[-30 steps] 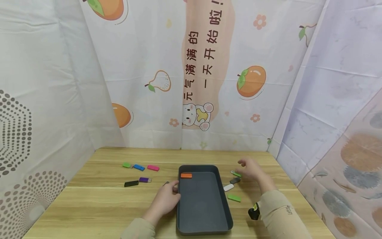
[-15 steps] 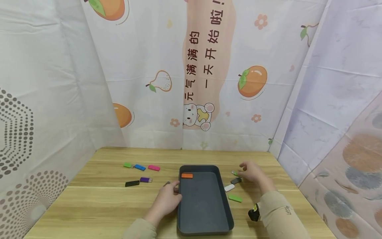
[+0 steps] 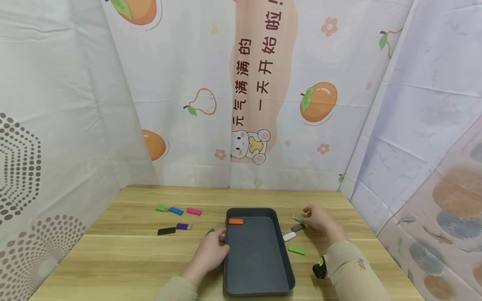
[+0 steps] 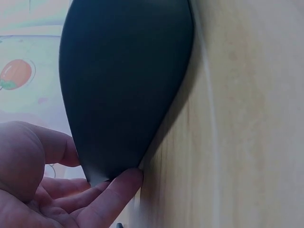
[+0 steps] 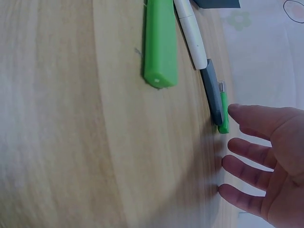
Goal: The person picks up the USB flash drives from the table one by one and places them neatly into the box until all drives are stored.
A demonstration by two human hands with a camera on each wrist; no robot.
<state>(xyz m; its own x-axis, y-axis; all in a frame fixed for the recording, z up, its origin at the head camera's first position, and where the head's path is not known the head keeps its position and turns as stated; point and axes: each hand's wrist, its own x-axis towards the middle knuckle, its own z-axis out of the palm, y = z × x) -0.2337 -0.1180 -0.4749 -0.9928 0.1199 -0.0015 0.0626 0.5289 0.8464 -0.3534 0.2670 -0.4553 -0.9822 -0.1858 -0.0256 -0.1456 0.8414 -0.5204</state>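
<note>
My left hand (image 3: pixel 211 251) grips the long side of a dark grey rectangular tray (image 3: pixel 260 288), thumb at the rim and fingers against the outer wall in the left wrist view. An orange USB stick (image 3: pixel 236 221) lies at the tray's far left corner. Beyond the tray's right side, my right hand (image 3: pixel 318 217) hovers low with loosely bent, spread fingers and nothing held. Closest to it are a green USB stick with a metal plug (image 5: pixel 223 111) and a dark grey USB stick (image 5: pixel 212 92). A white USB stick (image 3: pixel 289 236) and a larger green USB stick (image 3: pixel 296 250) lie nearer.
On the left of the wooden table (image 3: pixel 124 259) lie green (image 3: pixel 161 207), blue (image 3: pixel 176 210), pink (image 3: pixel 194 211), black (image 3: pixel 166 231) and purple (image 3: pixel 183 226) USB sticks. A dark stick (image 3: pixel 210 231) shows behind my left hand. A printed curtain (image 3: pixel 169 104) hangs behind.
My right hand has come down slightly toward the small green USB stick and the dark grey one. My left hand stays at the tray, and the USB sticks lie where they were.
</note>
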